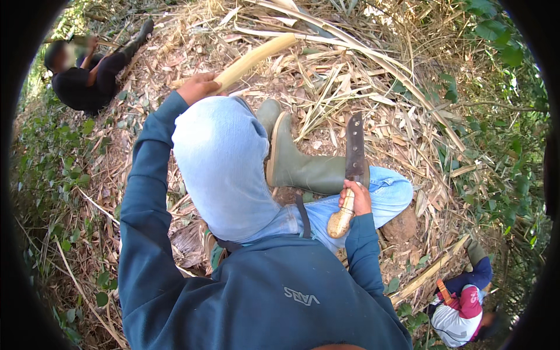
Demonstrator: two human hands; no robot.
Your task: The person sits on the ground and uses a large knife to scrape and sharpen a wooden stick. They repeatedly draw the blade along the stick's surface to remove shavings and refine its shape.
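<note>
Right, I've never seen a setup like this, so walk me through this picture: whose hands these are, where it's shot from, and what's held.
There is no machine here, only a person's two bare hands. The single picture comes from a wide fisheye camera worn on the head, looking down, so edges curve and the corners go black. The picture's left is the wearer's left.

The left hand grips one end of a pale stick. The right hand holds a knife by its light handle, the dark blade pointing away from the body.

Below are the wearer's blue jeans and green boots. Dry leaves and pale strips litter the ground. Two other people appear near the rim, upper left and lower right.
</note>
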